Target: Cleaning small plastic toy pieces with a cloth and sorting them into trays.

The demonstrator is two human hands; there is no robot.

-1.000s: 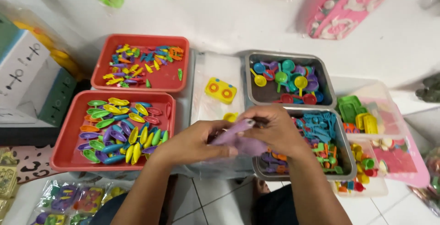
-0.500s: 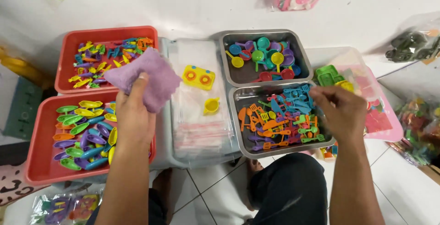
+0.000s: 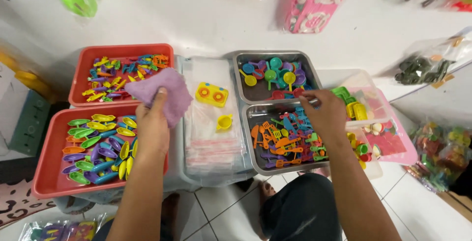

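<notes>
left hand (image 3: 152, 123) grips a purple cloth (image 3: 162, 91) between thumb and fingers, held above the seam between the two red trays; the cloth hangs over the near edge of the far red tray (image 3: 78, 81) of small mixed pieces and the far edge of the near red tray (image 3: 49, 165) of boat-shaped pieces. right hand (image 3: 324, 115) is down in the near metal tray (image 3: 253, 160), palm down over the heap of toy utensils (image 3: 285, 142); fingers curled into the pile, but whether they pinch a piece cannot be told, fingertips hidden. far metal tray (image 3: 241, 81) holds little round pans. between the trays lies a stack of clear bags (image 3: 211, 142) with a yellow toy stove (image 3: 211, 94) and a yellow cup (image 3: 224, 122) on top. judgement: this looks like the picking step, one hand fetching a utensil while the other keeps the cloth ready. the next move would call for a fine pinch on a single piece out of a tangled heap, lifted clear without dragging neighbours, then both hands meeting near the bags.
</notes>
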